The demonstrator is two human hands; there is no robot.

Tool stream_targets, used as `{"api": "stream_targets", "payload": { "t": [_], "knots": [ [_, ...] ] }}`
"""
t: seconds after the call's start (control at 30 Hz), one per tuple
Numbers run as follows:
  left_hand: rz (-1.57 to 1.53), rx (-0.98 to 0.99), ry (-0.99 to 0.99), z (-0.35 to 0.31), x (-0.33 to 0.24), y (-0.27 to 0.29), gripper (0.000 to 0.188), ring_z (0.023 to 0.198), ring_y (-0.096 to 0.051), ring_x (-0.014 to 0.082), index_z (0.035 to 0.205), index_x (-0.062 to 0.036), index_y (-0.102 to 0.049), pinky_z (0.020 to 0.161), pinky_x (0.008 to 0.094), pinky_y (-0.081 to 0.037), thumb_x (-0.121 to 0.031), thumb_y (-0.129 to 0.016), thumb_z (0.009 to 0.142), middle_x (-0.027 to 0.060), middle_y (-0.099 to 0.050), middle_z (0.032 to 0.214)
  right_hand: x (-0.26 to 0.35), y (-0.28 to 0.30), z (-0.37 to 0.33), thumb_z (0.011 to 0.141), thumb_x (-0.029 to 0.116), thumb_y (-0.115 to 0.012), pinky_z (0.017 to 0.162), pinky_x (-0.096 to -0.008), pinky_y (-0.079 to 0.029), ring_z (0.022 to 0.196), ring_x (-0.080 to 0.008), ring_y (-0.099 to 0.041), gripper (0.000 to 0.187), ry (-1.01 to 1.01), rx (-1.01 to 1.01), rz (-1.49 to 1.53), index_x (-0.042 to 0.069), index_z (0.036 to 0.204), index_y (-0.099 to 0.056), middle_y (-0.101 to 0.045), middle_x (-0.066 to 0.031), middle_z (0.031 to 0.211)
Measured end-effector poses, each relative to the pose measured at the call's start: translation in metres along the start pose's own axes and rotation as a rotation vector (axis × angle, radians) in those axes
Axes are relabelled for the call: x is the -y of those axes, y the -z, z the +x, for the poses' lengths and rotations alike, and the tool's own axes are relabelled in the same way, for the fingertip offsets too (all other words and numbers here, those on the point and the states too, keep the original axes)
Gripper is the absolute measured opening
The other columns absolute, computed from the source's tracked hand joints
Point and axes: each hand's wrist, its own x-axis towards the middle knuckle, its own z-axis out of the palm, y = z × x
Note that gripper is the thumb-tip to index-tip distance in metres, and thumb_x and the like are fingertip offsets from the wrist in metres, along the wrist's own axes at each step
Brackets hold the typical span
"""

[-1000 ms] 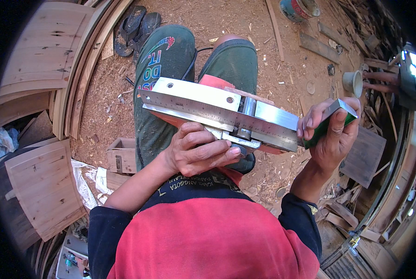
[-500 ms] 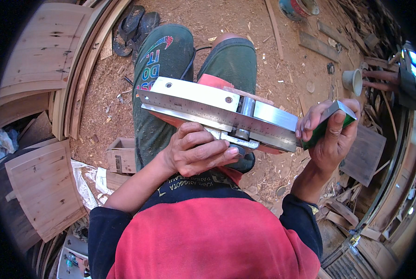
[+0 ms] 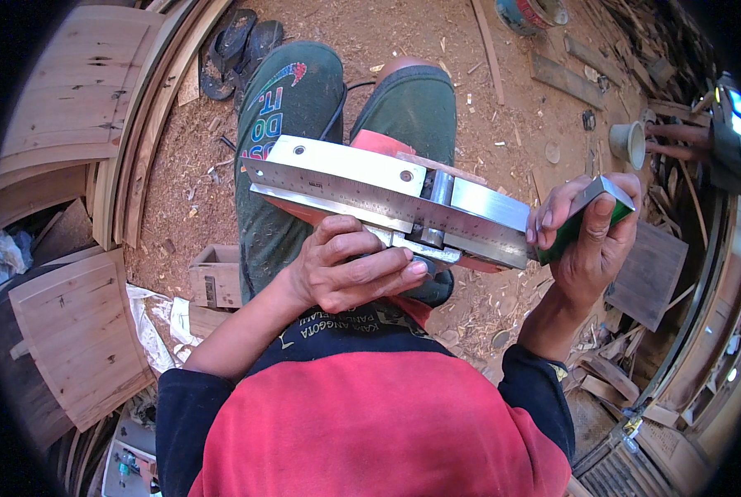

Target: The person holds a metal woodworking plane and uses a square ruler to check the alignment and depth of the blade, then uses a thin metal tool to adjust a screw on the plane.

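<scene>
An upturned electric planer [image 3: 346,163] rests across my thighs, its silver sole plates facing up and parts of its red body showing beneath. Between the plates lies the round cutter drum [image 3: 440,189]. The ruled steel blade of a try square [image 3: 470,226] stands on edge along the sole, crossing the drum. My right hand [image 3: 590,240] grips the square's green and silver stock at the planer's right end. My left hand [image 3: 358,265] is closed on the planer's near side beside the drum, fingertips at a dark round part that they partly cover.
Wood shavings cover the dirt floor [image 3: 486,157]. Curved wooden panels [image 3: 76,83] and a small wooden box [image 3: 216,277] are on the left, with sandals [image 3: 236,50] beyond. At right are a pale bucket [image 3: 627,145], another person's legs [image 3: 677,139], a dark board [image 3: 648,273] and scrap wood.
</scene>
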Motion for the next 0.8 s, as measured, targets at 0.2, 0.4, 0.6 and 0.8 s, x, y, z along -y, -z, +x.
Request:
{"api": "stream_targets", "payload": {
  "t": [0.2,0.4,0.6,0.8],
  "knots": [
    [0.009,0.007,0.000,0.0005,-0.0009,-0.0013,0.033,0.087,-0.057,0.0098,0.104,-0.0217,-0.080,0.081,0.0288,-0.046,-0.018,-0.087,0.072,-0.0117,-0.065,0.110,-0.0004,0.0005,0.0000,0.110,0.031,-0.047,0.053,-0.0328,-0.051,0.055,-0.0166,-0.054,0.024,-0.002,-0.001,0.008,0.009,0.113,-0.039,-0.059,-0.0130,0.077],
    [-0.018,0.004,0.039,-0.0037,-0.0014,-0.0008,0.039,0.087,-0.057,0.0108,0.109,-0.0221,-0.079,0.083,0.0291,-0.046,-0.020,-0.088,0.071,-0.0113,-0.065,0.111,-0.0001,0.0002,-0.0005,0.110,0.031,-0.047,0.053,-0.0334,-0.051,0.055,-0.0169,-0.055,0.023,-0.016,-0.005,0.027,0.009,0.113,-0.040,-0.059,-0.0132,0.077],
    [0.002,0.067,-0.008,-0.0011,0.0004,0.0025,0.040,0.092,-0.056,0.0103,0.113,-0.0236,-0.079,0.085,0.0291,-0.045,-0.020,-0.083,0.073,-0.0121,-0.065,0.115,-0.0001,0.0009,-0.0004,0.109,0.031,-0.048,0.053,-0.0333,-0.051,0.054,-0.0171,-0.054,0.024,-0.013,-0.009,0.004,0.009,0.112,-0.040,-0.059,-0.0130,0.076],
    [0.025,0.109,-0.021,0.0010,-0.0006,0.0044,0.041,0.093,-0.055,0.0105,0.114,-0.0237,-0.078,0.085,0.0294,-0.046,-0.022,-0.084,0.074,-0.0122,-0.065,0.116,0.0002,0.0017,-0.0001,0.109,0.031,-0.048,0.053,-0.0333,-0.051,0.054,-0.0171,-0.055,0.024,-0.012,-0.010,0.011,0.009,0.111,-0.039,-0.059,-0.0131,0.076]
  ]
}}
